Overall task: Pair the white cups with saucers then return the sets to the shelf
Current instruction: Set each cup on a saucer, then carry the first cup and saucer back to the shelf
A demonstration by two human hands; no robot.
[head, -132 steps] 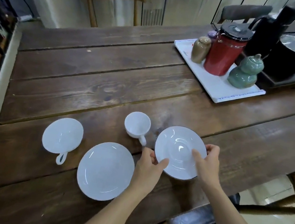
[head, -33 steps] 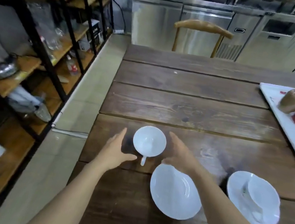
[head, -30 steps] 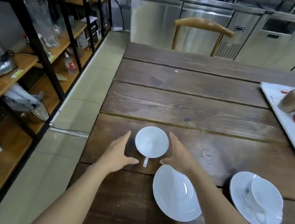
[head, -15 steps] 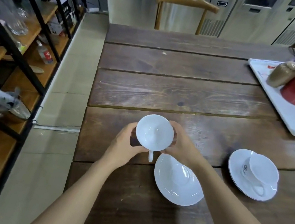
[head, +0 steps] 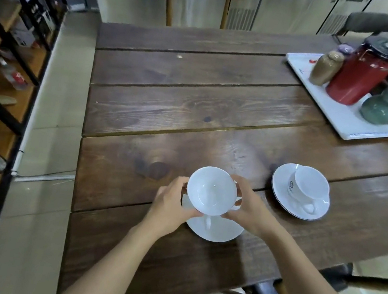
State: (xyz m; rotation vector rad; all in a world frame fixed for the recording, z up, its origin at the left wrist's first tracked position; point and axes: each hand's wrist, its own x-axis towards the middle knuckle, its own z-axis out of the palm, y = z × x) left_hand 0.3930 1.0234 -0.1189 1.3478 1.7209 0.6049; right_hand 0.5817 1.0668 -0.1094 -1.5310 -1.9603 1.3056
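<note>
A white cup (head: 211, 190) is held upright between both my hands, just above a white saucer (head: 221, 231) near the table's front edge. My left hand (head: 169, 203) grips the cup's left side and my right hand (head: 245, 207) its right side. The cup's handle points toward me, and the cup hides most of the saucer. To the right, a second white cup (head: 308, 186) with a small logo stands on its own saucer (head: 283, 187). A wooden shelf rack (head: 1, 78) with black posts runs along the left.
A white tray (head: 339, 114) at the back right of the wooden table (head: 193, 111) carries a red canister (head: 361, 77), a brown jar (head: 325, 67) and a green gourd jar (head: 385, 104). Wooden chairs stand behind the table and at its front right.
Both hands closed on the cup, lifted it off the table and carried it to the right over the saucer. Earlier, the other cup was set on its saucer.
</note>
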